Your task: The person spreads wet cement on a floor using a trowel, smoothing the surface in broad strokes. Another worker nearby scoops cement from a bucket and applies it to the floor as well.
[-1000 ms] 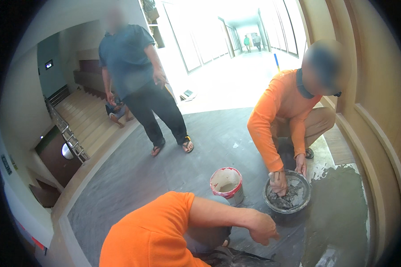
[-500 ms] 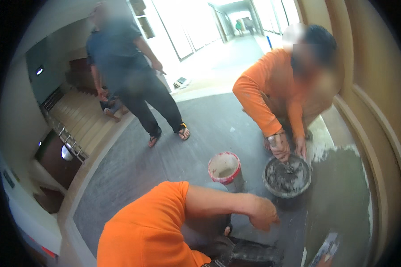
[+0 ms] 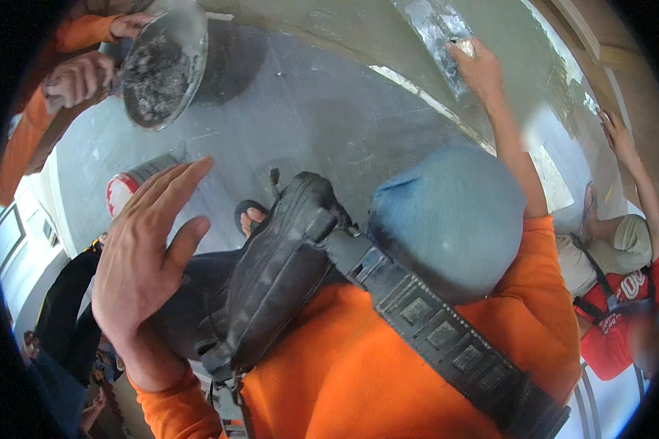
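My right hand [image 3: 483, 69] is closed round the handle of a flat metal finishing trowel [image 3: 430, 36]. The trowel's blade, smeared with grey, lies against a strip of wet grey mortar [image 3: 516, 25] on the floor. My left hand [image 3: 143, 249] is raised in the air with nothing in it, its fingers stretched out and thumb apart. Beyond it, at the upper left, a co-worker in orange sleeves holds a round black basin [image 3: 202, 69] tilted. Grey mortar [image 3: 154, 77] coats its inside. One of the co-worker's hands [image 3: 77, 79] grips a tool at the basin's edge.
A bucket with a red rim [image 3: 121, 192] stands past my left hand. My bent knee [image 3: 450, 219] and a black waist bag [image 3: 285, 271] are close below. Another person in red [image 3: 626, 293] sits at the right, near wooden boards [image 3: 637, 80]. Someone in dark trousers is at the lower left.
My view has swung downward and turned sharply. The basin, earlier flat on the floor, is now tilted in the co-worker's hands. My left hand, earlier hanging over the floor, is raised with fingers extended.
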A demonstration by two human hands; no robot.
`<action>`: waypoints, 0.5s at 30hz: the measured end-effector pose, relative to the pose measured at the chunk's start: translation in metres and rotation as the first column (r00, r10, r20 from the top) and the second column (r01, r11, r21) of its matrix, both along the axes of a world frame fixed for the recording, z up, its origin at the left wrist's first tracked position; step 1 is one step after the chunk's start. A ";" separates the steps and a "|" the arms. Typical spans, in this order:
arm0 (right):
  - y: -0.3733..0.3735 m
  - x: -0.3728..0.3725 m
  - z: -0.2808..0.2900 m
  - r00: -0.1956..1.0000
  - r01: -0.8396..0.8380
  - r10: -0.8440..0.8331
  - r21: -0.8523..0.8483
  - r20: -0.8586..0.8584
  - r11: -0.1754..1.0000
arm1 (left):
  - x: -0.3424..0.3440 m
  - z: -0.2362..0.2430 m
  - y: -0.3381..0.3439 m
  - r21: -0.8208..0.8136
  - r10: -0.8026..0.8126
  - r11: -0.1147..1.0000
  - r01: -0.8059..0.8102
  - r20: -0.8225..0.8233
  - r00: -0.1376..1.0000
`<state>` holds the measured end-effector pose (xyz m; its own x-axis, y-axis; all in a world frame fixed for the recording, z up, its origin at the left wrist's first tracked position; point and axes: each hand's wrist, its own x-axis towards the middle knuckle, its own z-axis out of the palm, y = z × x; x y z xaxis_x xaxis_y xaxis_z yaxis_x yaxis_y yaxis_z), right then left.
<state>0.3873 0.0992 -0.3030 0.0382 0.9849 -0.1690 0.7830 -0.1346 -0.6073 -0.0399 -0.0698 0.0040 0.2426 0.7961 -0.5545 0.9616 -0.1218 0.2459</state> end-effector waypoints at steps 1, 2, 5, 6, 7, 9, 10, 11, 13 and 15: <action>-0.004 0.009 -0.002 1.000 0.027 -0.027 -0.020 0.000 0.999 | 0.001 0.001 -0.001 0.014 -0.011 1.000 0.012 -0.027 1.000; -0.006 0.016 -0.003 0.997 0.004 -0.001 -0.045 0.071 0.999 | -0.001 0.000 -0.002 0.000 -0.004 1.000 0.004 -0.004 1.000; -0.016 0.019 -0.013 0.972 -0.089 0.107 -0.095 0.208 0.992 | -0.007 0.002 -0.001 -0.075 0.080 0.994 -0.077 0.037 0.996; -0.021 0.012 -0.025 0.967 -0.121 0.132 -0.062 0.218 0.991 | -0.007 0.000 0.000 -0.055 0.069 0.996 -0.068 0.015 0.997; -0.023 0.000 -0.027 0.961 -0.152 0.155 -0.033 0.230 0.988 | -0.009 -0.002 0.003 -0.038 0.058 0.998 -0.058 -0.006 0.998; -0.017 -0.021 -0.022 0.939 -0.203 0.240 -0.166 0.245 0.965 | -0.012 -0.004 0.006 -0.028 0.048 0.998 -0.049 -0.027 0.998; -0.016 -0.033 -0.015 0.926 -0.225 0.283 -0.234 0.251 0.946 | -0.013 -0.005 0.006 -0.036 0.048 0.998 -0.048 -0.021 0.999; -0.015 -0.043 -0.008 0.919 -0.240 0.311 -0.280 0.243 0.929 | -0.014 -0.005 0.006 -0.044 0.047 0.998 -0.048 -0.016 0.999; -0.013 -0.048 -0.012 0.903 -0.271 0.336 -0.252 0.267 0.929 | -0.013 -0.006 0.007 -0.042 0.045 0.998 -0.045 -0.007 0.999; -0.013 -0.051 -0.016 0.889 -0.301 0.356 -0.216 0.289 0.929 | -0.013 -0.006 0.007 -0.052 0.055 0.997 -0.055 -0.007 0.998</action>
<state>0.3363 0.0866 -0.3186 -0.2043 0.9105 -0.3595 0.9461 0.0895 -0.3111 -0.0525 -0.0625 -0.0022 0.1961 0.7779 -0.5970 0.9679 -0.0559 0.2452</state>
